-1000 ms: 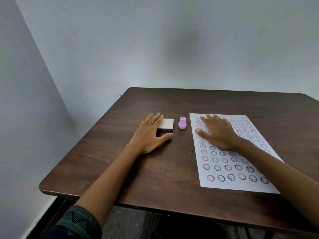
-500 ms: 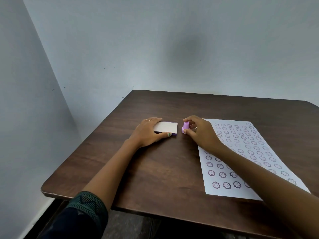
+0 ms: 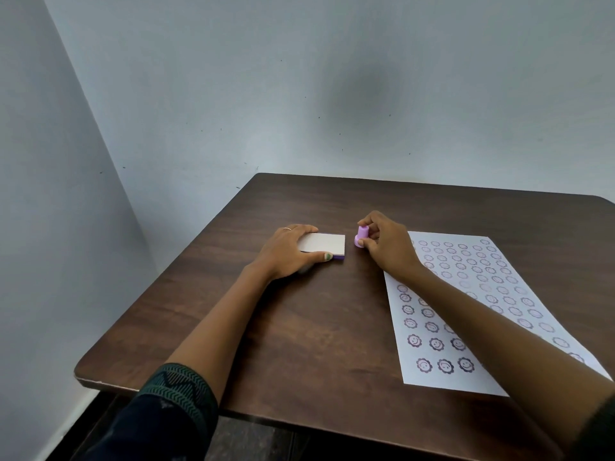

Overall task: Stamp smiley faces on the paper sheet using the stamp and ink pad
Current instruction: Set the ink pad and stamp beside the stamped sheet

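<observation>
A small pink stamp (image 3: pixel 361 236) stands on the dark wooden table (image 3: pixel 316 327), and my right hand (image 3: pixel 386 244) pinches it between thumb and fingers. Just left of it lies the closed ink pad (image 3: pixel 324 246), a flat white box with a purple base. My left hand (image 3: pixel 288 252) grips the pad's left end, thumb along its near edge. The white paper sheet (image 3: pixel 482 294) lies to the right, covered with several rows of purple smiley stamps; my right forearm crosses over its near part.
Pale walls meet in a corner behind and to the left of the table. The table's near left corner (image 3: pixel 80 377) and front edge drop to a dark floor. Bare wood lies between my forearms.
My right hand left the paper, moved left and closed on the stamp. My left hand shifted from resting flat to gripping the ink pad. The camera view tilted slightly.
</observation>
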